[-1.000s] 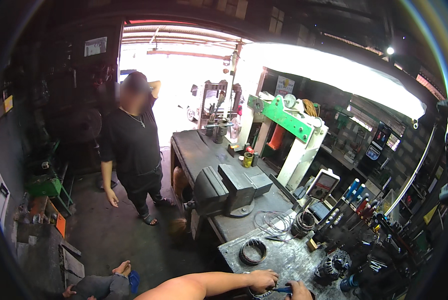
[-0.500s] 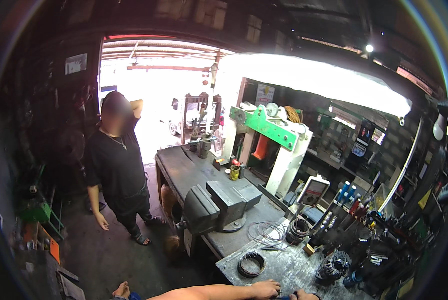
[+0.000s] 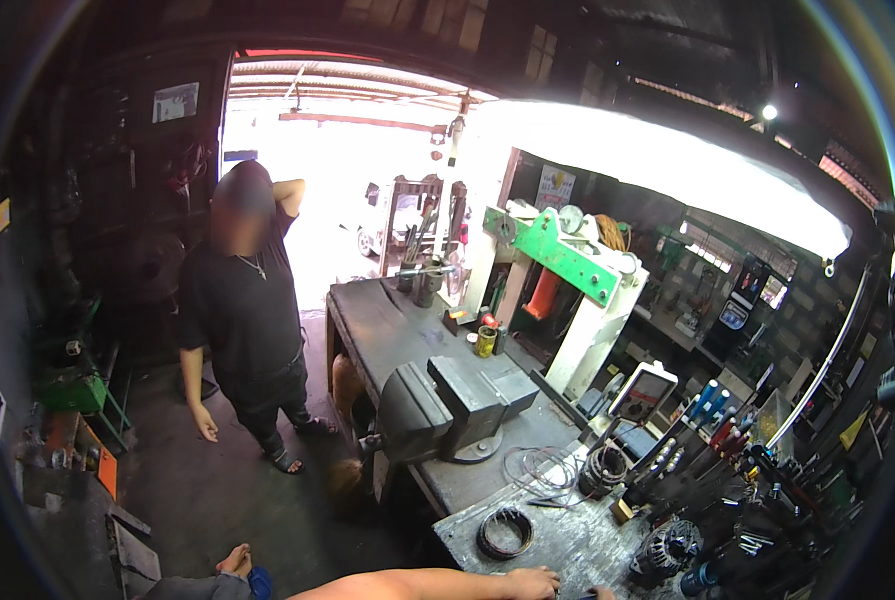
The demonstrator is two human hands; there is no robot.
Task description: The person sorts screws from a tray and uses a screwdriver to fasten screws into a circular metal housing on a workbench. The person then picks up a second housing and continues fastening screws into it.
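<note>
My left hand (image 3: 533,583) rests low over the near metal-topped bench (image 3: 568,535), its forearm coming in along the lower edge. Its fingers are bent, and whatever they close on is cut off by the frame. Only a sliver of my right hand (image 3: 602,594) shows, close to the left one; its fingers are hidden. Just beyond my left hand lies a dark wire-wound ring (image 3: 484,540). A round, slotted metal motor housing (image 3: 668,546) sits to the right, with another dark ring-shaped part (image 3: 603,472) farther back beside loose wire loops (image 3: 540,474).
A large bench vise (image 3: 468,408) stands on the farther workbench (image 3: 378,310). Behind it is a green and white press frame (image 3: 568,258). Screwdrivers (image 3: 708,400) and other tools crowd the right. A person in dark clothes (image 3: 248,315) stands left; a bare foot (image 3: 234,562) shows lower left.
The view has shifted, moving the scene slightly to the right. My right hand has sunk mostly below the lower edge, and a blue bit seen between the hands is out of sight.
</note>
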